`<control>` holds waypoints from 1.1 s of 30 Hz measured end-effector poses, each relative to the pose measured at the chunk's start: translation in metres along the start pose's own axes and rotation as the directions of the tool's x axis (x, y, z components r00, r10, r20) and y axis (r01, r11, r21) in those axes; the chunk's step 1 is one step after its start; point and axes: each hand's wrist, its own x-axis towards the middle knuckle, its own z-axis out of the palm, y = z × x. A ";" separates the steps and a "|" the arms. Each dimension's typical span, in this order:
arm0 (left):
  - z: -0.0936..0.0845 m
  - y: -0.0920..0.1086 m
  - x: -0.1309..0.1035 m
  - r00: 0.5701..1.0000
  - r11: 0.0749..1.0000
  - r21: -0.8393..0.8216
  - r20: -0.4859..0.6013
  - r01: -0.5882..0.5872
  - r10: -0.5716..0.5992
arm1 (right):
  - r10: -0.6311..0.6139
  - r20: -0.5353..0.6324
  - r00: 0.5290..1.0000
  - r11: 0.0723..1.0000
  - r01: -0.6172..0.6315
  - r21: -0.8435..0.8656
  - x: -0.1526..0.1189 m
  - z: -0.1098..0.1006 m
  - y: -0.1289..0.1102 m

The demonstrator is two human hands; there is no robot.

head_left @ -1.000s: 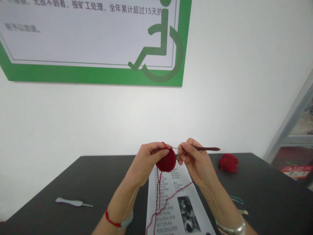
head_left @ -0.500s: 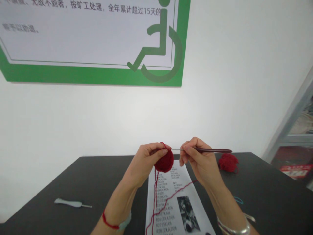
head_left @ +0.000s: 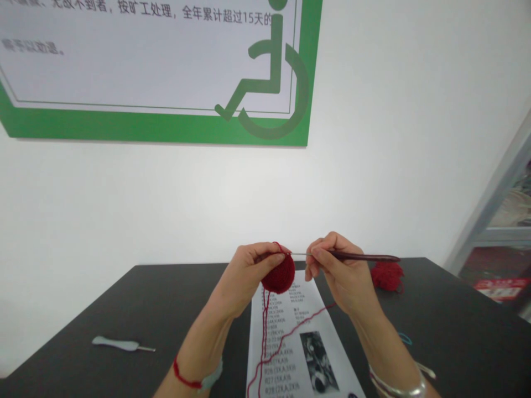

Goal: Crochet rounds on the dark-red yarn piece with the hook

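Between its thumb and fingers, my left hand (head_left: pixel 250 272) pinches a round red crocheted piece (head_left: pixel 281 275) by its upper edge. A strand of red yarn loops over the left fingers, and more strands (head_left: pixel 265 326) hang below onto the paper. My right hand (head_left: pixel 338 271) is closed on a crochet hook with a dark red handle (head_left: pixel 365 256), held level. The hook's thin metal shaft points left, and its tip meets the top edge of the red piece beside the left fingertips.
A printed sheet (head_left: pixel 286 342) lies on the black table (head_left: pixel 178 293) beneath the hands. At left rests a second hook with a pale handle (head_left: pixel 116 344). A red yarn ball (head_left: pixel 387 276) sits behind the right hand; a teal loop (head_left: pixel 405 338) lies near the right forearm.
The outer end of the hook's handle has shifted slightly right and down, and the handle looks narrower. Both hands stay in nearly the same place.
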 end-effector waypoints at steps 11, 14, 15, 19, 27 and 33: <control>0.000 0.000 -0.001 1.000 1.000 -0.002 0.012 0.003 -0.003 | 0.017 0.062 0.998 1.000 -0.017 -0.008 0.000 -0.003 0.001; 0.000 0.001 -0.001 1.000 1.000 0.009 0.006 0.003 -0.003 | 0.013 0.058 0.998 1.000 -0.011 -0.022 0.000 -0.003 0.000; 0.000 0.001 -0.001 1.000 1.000 0.010 0.004 0.003 -0.004 | 0.011 0.052 0.999 1.000 -0.010 -0.026 0.000 -0.003 0.000; 0.000 0.001 -0.001 1.000 1.000 0.004 0.010 0.012 -0.012 | 0.020 0.035 0.999 0.999 -0.019 -0.032 0.000 -0.003 -0.001; 0.000 0.002 -0.001 1.000 1.000 0.009 0.016 0.016 -0.016 | 0.028 0.055 0.998 0.999 -0.026 -0.021 0.000 -0.002 -0.002; 0.000 0.001 -0.001 1.000 1.000 0.018 0.008 0.018 -0.018 | 0.030 0.033 0.999 0.999 -0.029 -0.036 0.000 -0.002 -0.002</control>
